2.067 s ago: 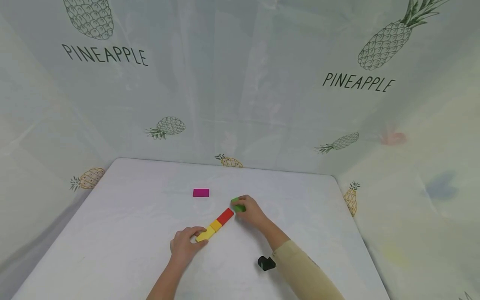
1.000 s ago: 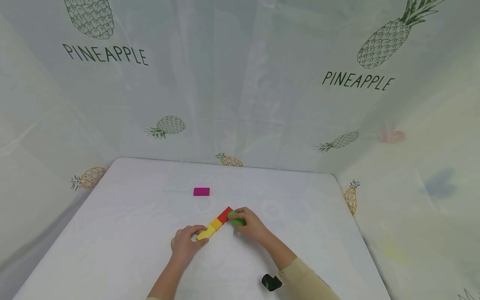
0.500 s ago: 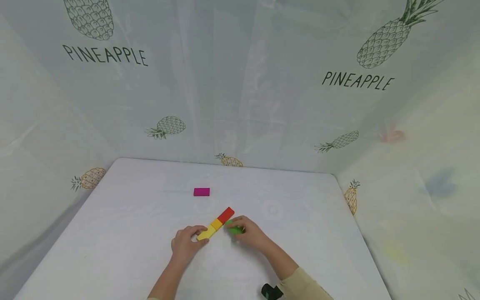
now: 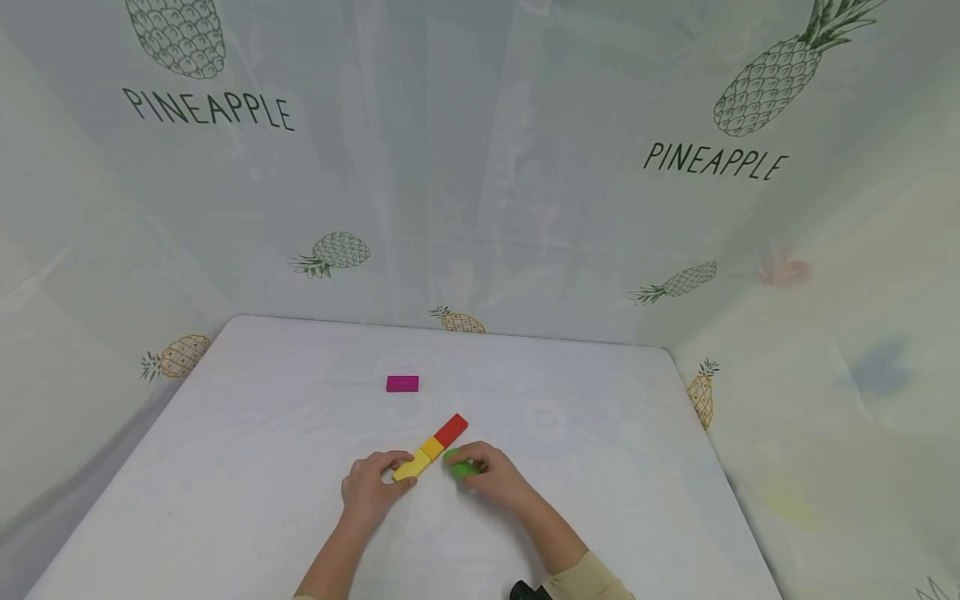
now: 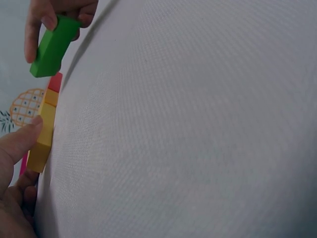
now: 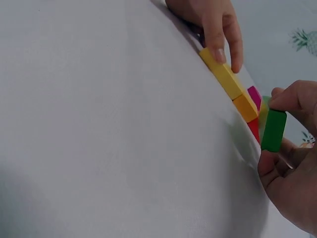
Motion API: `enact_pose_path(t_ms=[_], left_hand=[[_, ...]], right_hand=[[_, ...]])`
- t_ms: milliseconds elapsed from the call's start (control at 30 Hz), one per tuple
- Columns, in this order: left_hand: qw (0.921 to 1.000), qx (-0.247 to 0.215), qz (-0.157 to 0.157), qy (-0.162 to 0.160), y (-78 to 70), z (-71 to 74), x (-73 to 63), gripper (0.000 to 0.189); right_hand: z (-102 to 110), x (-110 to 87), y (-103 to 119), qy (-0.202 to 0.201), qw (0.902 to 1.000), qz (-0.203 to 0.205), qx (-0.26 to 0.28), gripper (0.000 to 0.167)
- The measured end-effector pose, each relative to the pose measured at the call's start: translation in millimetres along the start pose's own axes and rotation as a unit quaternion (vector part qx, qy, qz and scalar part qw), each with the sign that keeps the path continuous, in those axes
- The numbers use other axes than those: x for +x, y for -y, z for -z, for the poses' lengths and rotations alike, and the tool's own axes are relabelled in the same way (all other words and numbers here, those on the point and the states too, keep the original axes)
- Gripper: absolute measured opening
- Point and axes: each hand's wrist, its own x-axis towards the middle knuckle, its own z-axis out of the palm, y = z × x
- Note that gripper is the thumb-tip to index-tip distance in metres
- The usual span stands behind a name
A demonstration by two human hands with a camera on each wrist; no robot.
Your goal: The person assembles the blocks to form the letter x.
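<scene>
Right hand (image 4: 495, 479): we clamp the green block (image 4: 459, 465) between thumb and fingers, just beside the row. With our left hand (image 4: 369, 490) we grip the yellow block (image 4: 411, 468), which adjoins the orange block (image 4: 432, 450); the red block (image 4: 452, 430) forms the row's far end.

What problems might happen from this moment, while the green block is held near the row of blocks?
The green block is close to the orange block and red block, which neither hand holds; a small bump might push them out of line.

The left grip holds only the yellow block, so moving it could disturb the row.

The right grip holds the green block raised; if it slips, it may fall.
</scene>
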Motion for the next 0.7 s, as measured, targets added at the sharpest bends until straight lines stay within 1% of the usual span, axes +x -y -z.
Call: enact_pose_path(t_ms=[200,267,433,700], left_hand=[[1.0,-0.001,0.002,0.002,0.3,0.5,0.4,0.035],[1.0,-0.002,0.002,0.002,0.3,0.1,0.4,0.035],[1.0,-0.001,0.001,0.001,0.4,0.0,0.4,0.035],[1.0,0.0,0.002,0.002,-1.6,0.9,-0.4,0.034]], right_hand=[[-6,-2.6,-2,-0.014,0.9998,-0.015,0.009,0.031],[-8,-3.4,-3,-0.02,0.9996,-0.014,0.015,0.032],[-15,-4.7,-7,-0.044,0.9984,-0.022,0.028,0.035],[-27,-5.4,-11,-0.091,0.9934,-0.052,0.047,0.038]])
